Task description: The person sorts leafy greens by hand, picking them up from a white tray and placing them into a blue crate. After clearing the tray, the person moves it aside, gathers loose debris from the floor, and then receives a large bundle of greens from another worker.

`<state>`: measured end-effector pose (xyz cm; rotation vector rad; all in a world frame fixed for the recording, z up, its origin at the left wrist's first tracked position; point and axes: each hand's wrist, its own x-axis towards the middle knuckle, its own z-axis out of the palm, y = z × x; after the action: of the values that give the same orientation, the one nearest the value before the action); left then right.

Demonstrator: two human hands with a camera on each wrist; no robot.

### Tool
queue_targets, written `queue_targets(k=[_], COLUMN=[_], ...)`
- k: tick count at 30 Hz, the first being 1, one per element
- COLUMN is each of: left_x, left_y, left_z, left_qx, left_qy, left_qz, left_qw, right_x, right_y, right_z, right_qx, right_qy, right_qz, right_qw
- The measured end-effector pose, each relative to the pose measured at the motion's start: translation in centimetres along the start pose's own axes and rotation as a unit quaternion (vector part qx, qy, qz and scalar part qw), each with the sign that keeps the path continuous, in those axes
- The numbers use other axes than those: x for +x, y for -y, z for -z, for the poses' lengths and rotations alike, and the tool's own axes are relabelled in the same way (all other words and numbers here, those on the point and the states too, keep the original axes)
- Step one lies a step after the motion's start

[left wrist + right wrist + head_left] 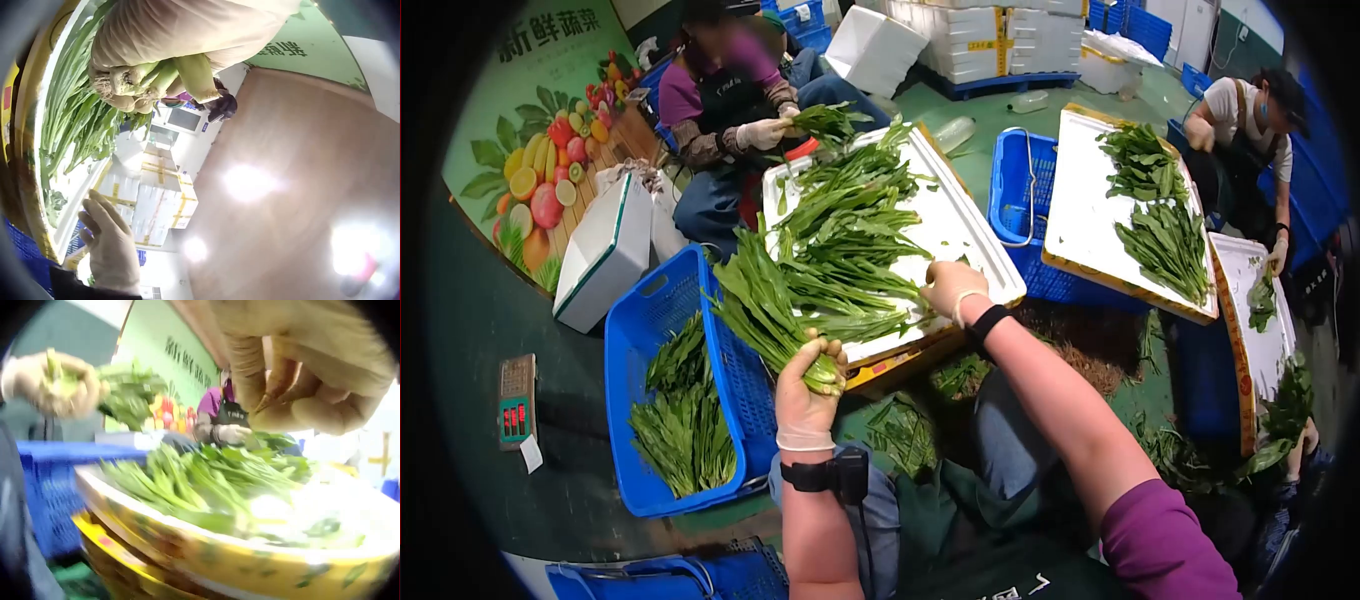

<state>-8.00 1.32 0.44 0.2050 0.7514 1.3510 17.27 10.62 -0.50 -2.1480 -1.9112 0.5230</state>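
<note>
My left hand (805, 393), in a thin pale glove, grips a bunch of long leafy greens (758, 305) by its stem ends, held over the near left corner of a white foam lid (960, 228). The cut stem ends (140, 86) poke out below the gloved fingers in the left wrist view. More greens (840, 235) lie across the lid in loose bunches. Over the lid's near right part is my gloved right hand (953, 288), beside the stem ends. Its fingers are loosely bent in the right wrist view, and nothing shows held in them.
At left, a blue crate (745, 400) contains greens, with a digital scale (517, 405) on the floor beyond. Another foam lid (1090, 225) with greens rests on a blue basket (1015, 190). One person sits opposite holding greens; another works at right. Foam boxes (960, 45) stand behind.
</note>
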Motion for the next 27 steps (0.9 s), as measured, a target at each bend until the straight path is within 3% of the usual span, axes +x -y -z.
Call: queue_targets(k=[2, 4, 7, 10, 12, 14, 16, 18, 21, 27], left_x=[0.0, 0.5, 0.5, 0.8, 0.3, 0.7, 1.2, 1.2, 1.6, 1.2], left_y=[0.4, 0.8, 1.2, 1.7, 1.9, 2.7, 3.6, 4.6, 5.0, 4.4], left_z=[0.0, 0.4, 0.2, -0.7, -1.4, -1.1, -1.5, -2.8, -2.4, -2.8], left_qx=[-0.001, -0.008, 0.022, 0.080, 0.135, 0.138, 0.144, 0.131, 0.118, 0.097], left_qy=[0.004, 0.009, -0.026, -0.051, -0.053, -0.036, -0.013, -0.006, 0.004, 0.015], left_qz=[-0.009, -0.017, -0.038, -0.083, -0.069, -0.057, -0.054, -0.088, -0.078, -0.079], left_qw=[1.000, 1.000, 0.999, 0.992, 0.987, 0.988, 0.988, 0.987, 0.990, 0.992], right_x=[0.9, 0.9, 0.7, 1.5, 1.3, -1.2, -4.3, -7.4, -11.2, -10.2], right_y=[0.3, 0.5, 0.7, -0.8, -1.4, -0.4, 1.1, 2.4, 4.5, 3.7], right_z=[-2.0, -3.0, -1.9, -2.3, -2.7, -2.1, -2.4, -3.4, -3.0, -3.4], right_qx=[-0.045, -0.041, 0.039, 0.203, 0.408, 0.531, 0.536, 0.473, 0.440, 0.506], right_qy=[0.030, 0.006, -0.032, -0.056, 0.015, 0.047, 0.034, -0.002, -0.005, -0.006], right_qz=[-0.003, 0.014, -0.022, -0.022, 0.008, 0.038, 0.072, 0.128, 0.097, 0.131], right_qw=[0.999, 0.999, 0.998, 0.977, 0.913, 0.846, 0.841, 0.871, 0.893, 0.852])
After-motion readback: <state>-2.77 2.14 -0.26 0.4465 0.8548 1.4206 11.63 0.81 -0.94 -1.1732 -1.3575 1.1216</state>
